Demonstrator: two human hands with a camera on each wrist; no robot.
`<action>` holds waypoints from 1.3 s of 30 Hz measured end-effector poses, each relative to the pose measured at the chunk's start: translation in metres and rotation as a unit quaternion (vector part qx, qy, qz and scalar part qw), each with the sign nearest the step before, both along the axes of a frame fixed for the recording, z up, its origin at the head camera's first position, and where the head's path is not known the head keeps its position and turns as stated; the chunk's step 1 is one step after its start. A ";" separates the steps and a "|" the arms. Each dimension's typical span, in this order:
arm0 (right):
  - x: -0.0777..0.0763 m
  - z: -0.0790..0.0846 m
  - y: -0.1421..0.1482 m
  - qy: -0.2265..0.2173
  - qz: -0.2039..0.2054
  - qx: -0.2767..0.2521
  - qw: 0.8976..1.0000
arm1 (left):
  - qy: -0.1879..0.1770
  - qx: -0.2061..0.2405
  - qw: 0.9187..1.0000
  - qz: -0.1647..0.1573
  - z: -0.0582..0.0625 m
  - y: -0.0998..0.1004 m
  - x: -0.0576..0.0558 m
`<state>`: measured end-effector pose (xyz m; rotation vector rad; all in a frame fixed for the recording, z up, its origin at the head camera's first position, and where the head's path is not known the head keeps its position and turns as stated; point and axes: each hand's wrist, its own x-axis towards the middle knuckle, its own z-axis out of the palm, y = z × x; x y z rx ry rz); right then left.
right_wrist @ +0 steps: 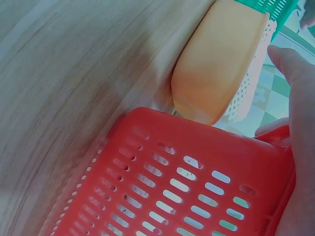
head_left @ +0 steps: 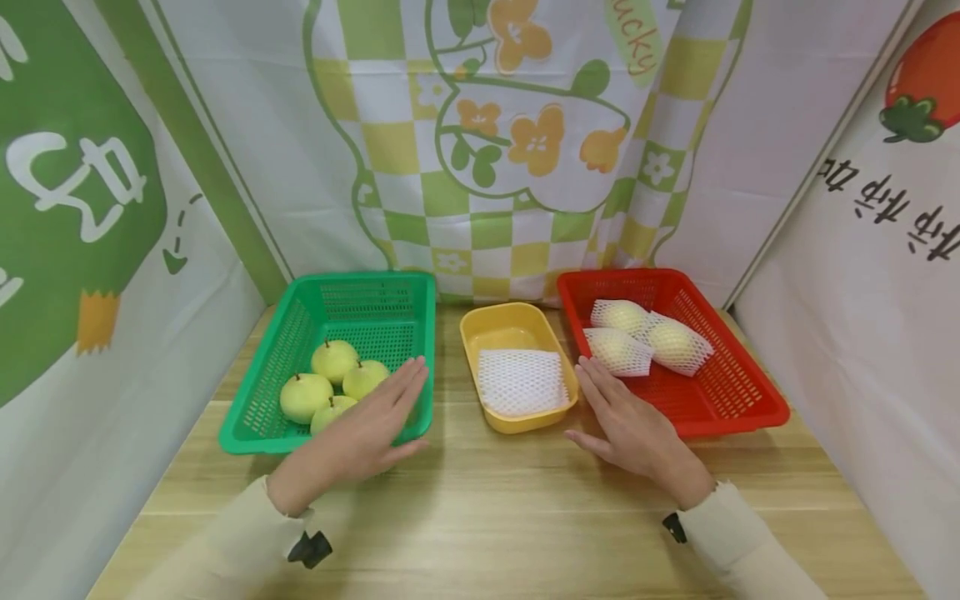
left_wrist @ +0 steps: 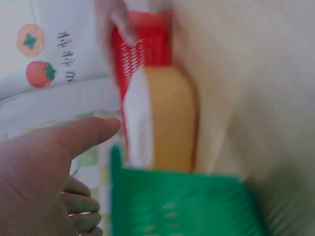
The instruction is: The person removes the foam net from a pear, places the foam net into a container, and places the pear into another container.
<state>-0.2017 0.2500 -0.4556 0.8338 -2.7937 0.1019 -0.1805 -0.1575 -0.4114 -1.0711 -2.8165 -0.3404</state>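
In the head view my left hand (head_left: 363, 429), fingers straight, hovers over the near right corner of a green basket (head_left: 251, 383). Several round yellow-green pears (head_left: 306, 397) lie in that basket, partly covered by the hand. My right hand (head_left: 637, 429) reaches with straight fingers to the near left side of a red basket (head_left: 735, 400). Three pears in white foam nets (head_left: 675, 343) rest inside it. Between the hands stands a yellow bin (head_left: 517, 423) with white foam nets (head_left: 522, 382) in it. Neither hand holds anything. The left wrist view is blurred.
The containers stand in a row on a wood-grain table (head_left: 495, 517). Behind them hangs a checkered, flower-printed curtain (head_left: 525, 192). Printed white cloth panels (head_left: 862, 333) close in both sides of the table.
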 end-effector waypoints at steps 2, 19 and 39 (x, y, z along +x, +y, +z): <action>0.000 0.001 0.000 -0.006 -0.001 -0.001 1.000 | 0.016 -0.004 1.000 -0.001 -0.013 0.006 0.002; -0.017 0.083 0.019 -0.194 -0.021 -0.072 0.978 | 0.123 -0.074 0.988 0.059 -0.048 0.019 0.007; -0.138 0.065 0.036 -0.245 -0.048 0.052 0.967 | 0.129 -0.068 0.987 0.062 -0.049 0.018 0.007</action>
